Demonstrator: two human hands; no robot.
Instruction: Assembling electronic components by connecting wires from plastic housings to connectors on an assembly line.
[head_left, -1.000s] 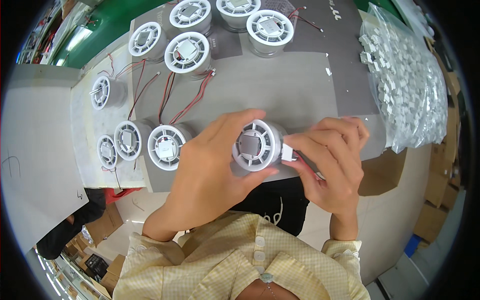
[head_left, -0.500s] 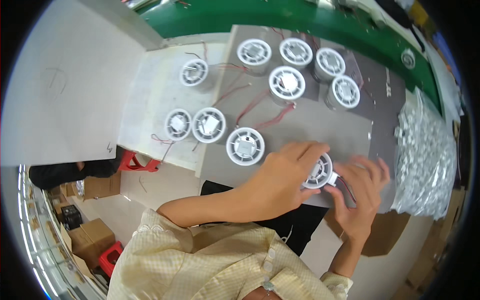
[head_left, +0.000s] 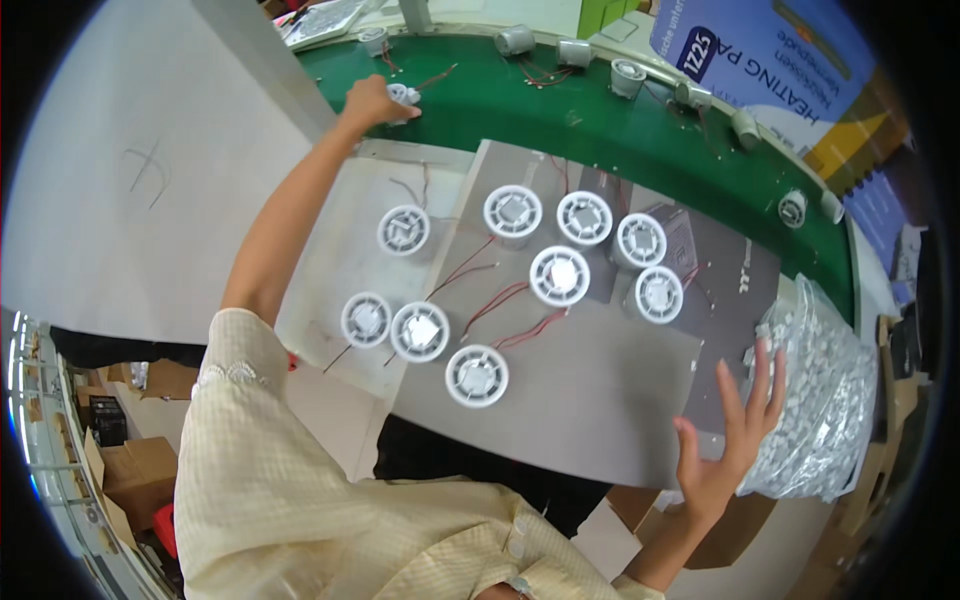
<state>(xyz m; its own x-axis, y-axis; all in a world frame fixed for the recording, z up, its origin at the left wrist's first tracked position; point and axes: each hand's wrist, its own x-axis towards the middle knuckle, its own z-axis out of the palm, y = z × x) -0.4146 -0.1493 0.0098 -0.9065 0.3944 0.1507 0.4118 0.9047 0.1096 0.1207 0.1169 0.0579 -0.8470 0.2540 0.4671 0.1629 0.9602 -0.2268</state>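
Observation:
My left hand (head_left: 372, 103) reaches to the far left over the green surface. Its fingers are closed on a white round housing (head_left: 403, 96), whose wires trail to the right. Near the right edge of the grey board (head_left: 590, 400), my right hand (head_left: 722, 440) is raised with spread fingers and nothing in it. Several similar white housings with spoked rims stand on the board, among them a front one (head_left: 477, 376) and a middle one (head_left: 560, 276). Pale square pieces sit at their centres, and thin red and dark wires come off several. More stand on the white tabletop (head_left: 320, 290) at left.
A clear plastic bag (head_left: 815, 400) full of small white pieces lies right of the board. Along the far rim of the green belt-like surface (head_left: 500, 110) several more housings (head_left: 628, 78) stand or lie. A tall white panel (head_left: 120, 200) rises at left; a blue box (head_left: 770, 60) is at back right.
My left hand has gone from the board's front right to the far left with the housing. My right hand has let go of the connector area beside it and spread its fingers. The view has shifted.

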